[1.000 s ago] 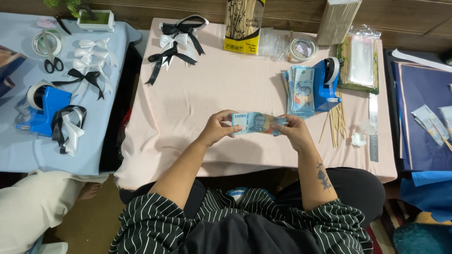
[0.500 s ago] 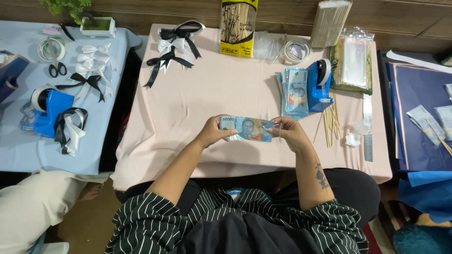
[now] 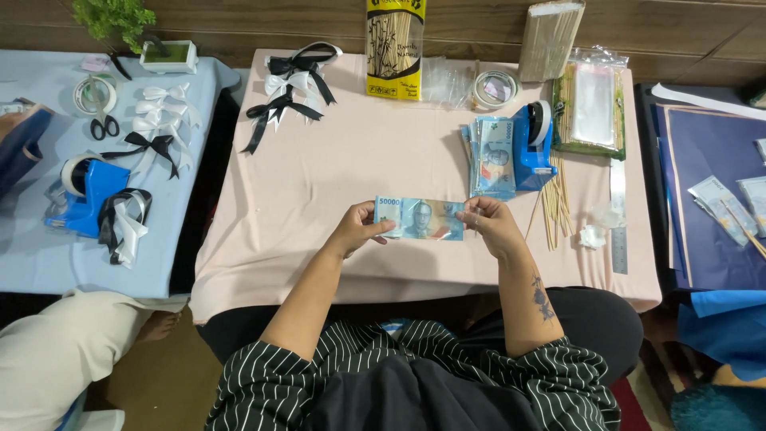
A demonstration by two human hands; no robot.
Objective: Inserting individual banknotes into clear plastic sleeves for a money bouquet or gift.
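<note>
A person in a striped black-and-white top holds a blue banknote [image 3: 420, 219] flat and level above the near edge of the pink-covered worktop [image 3: 335, 183], the left hand [image 3: 361, 227] pinching its left end between thumb and fingers and the right hand [image 3: 488, 225] pinching its right end, the note stretched between them. Toward the far right of the worktop, a stack of blue banknotes [image 3: 488, 156] lies just beside a blue tape dispenser [image 3: 533, 145], with loose wooden skewers [image 3: 552, 209] spread on the cloth in front of it and a steel ruler [image 3: 618, 214] along the right edge. At the far edge stand a yellow packet of skewers [image 3: 394, 46], a roll of clear tape [image 3: 495, 88] and a clear bag [image 3: 594, 108] lying on a green mat; black and white ribbon bows [image 3: 289, 86] sit at the far left corner. A neighbouring blue-covered worktop [image 3: 48, 247] to the left carries more bows [image 3: 155, 120], scissors [image 3: 104, 126] and a second blue tape dispenser [image 3: 84, 195]
</note>
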